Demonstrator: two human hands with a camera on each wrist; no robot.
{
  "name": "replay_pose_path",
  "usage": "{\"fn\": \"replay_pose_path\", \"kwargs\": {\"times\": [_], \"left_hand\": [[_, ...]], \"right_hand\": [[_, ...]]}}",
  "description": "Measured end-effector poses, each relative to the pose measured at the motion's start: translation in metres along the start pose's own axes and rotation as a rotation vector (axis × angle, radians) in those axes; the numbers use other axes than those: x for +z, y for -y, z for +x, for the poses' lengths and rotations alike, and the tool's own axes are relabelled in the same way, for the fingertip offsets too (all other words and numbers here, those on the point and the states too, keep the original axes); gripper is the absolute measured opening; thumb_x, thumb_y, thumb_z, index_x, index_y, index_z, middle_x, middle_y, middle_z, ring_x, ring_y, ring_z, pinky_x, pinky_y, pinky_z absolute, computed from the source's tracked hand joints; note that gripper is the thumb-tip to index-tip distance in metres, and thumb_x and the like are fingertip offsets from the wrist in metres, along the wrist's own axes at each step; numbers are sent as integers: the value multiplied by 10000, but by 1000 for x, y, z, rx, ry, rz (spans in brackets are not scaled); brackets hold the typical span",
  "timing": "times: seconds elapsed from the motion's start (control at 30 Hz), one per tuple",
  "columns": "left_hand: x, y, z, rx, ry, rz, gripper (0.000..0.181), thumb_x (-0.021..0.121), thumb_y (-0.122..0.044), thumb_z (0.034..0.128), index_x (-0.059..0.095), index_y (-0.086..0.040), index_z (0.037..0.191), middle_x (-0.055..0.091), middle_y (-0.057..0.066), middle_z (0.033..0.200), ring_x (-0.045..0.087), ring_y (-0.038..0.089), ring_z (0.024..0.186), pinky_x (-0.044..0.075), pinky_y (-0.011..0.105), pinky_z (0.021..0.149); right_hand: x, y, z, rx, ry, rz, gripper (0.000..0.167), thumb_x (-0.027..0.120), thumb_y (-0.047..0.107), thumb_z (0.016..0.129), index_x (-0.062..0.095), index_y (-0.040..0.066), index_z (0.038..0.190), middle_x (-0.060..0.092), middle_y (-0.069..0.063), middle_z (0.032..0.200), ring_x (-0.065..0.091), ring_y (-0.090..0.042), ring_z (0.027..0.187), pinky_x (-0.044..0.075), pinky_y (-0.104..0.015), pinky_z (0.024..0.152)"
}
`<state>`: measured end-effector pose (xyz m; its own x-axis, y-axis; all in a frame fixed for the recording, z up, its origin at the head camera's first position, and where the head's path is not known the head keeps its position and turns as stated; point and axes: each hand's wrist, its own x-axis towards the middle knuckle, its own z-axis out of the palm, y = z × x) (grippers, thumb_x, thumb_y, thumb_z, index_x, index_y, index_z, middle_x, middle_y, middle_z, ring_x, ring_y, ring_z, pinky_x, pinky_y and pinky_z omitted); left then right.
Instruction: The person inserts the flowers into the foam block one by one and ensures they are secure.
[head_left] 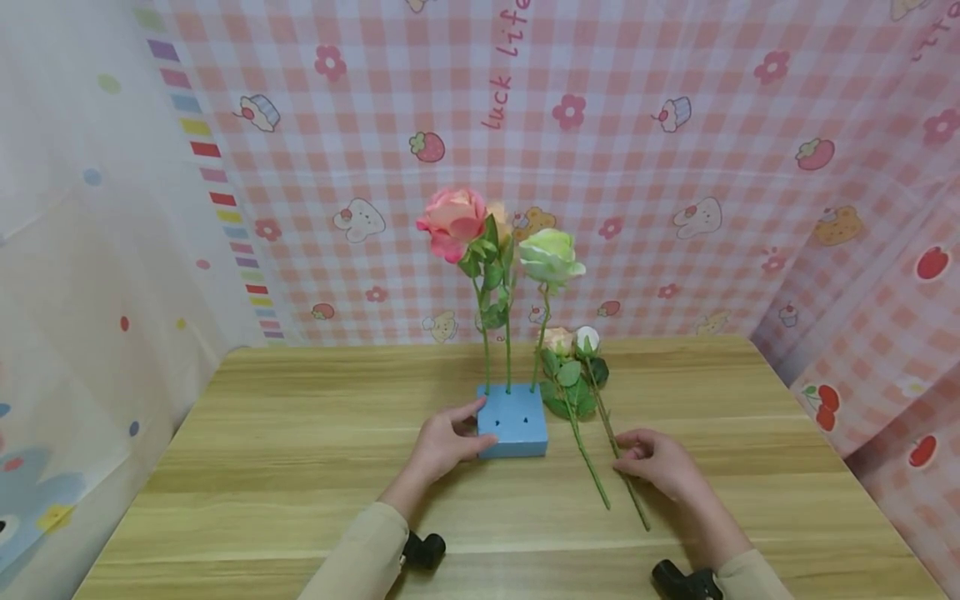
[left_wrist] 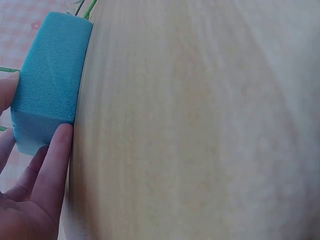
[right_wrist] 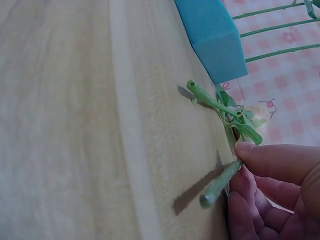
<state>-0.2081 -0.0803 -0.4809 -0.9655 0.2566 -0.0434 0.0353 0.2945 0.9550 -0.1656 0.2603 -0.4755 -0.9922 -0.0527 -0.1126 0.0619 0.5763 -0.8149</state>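
A blue foam block (head_left: 513,421) sits on the table with three artificial roses upright along its back edge: a pink rose (head_left: 453,222), a peach rose (head_left: 498,223) partly hidden behind it, and a pale green rose (head_left: 551,257). Two small holes show in the block's top. My left hand (head_left: 442,442) holds the block by its left end, with the thumb at the front corner. To the right, my right hand (head_left: 663,465) pinches the lower stem of a white rose (head_left: 588,341) between thumb and fingers. Its stem end (right_wrist: 212,192) points toward the right wrist camera.
Beside the white rose lies another peach rose (head_left: 558,340), its leafy stem slanting toward the table's front. Black wrist cameras (head_left: 424,552) sit at both wrists. A pink checked cloth (head_left: 360,150) hangs behind the wooden table (head_left: 300,467).
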Motion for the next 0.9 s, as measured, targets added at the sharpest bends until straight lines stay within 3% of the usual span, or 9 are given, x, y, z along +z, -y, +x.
{"fn": "replay_pose_path", "kwargs": {"times": [0.5, 0.9], "left_hand": [[0, 1, 0, 6, -10, 13, 633, 837, -217, 819, 590, -163, 1400, 601, 128, 1150, 619, 209, 939, 587, 306, 671], [0, 0, 0, 1, -9, 23, 631, 834, -221, 823, 588, -168, 1402, 611, 118, 1143, 619, 201, 930, 584, 304, 667]], "right_hand": [[-3, -2, 2, 42, 84, 155, 397, 703, 9, 897, 557, -166, 1223, 633, -71, 860, 617, -169, 768, 575, -296, 655], [-5, 0, 3, 58, 62, 180, 389, 656, -42, 909, 515, -175, 1245, 615, -96, 868, 612, -183, 751, 583, -293, 640]]}}
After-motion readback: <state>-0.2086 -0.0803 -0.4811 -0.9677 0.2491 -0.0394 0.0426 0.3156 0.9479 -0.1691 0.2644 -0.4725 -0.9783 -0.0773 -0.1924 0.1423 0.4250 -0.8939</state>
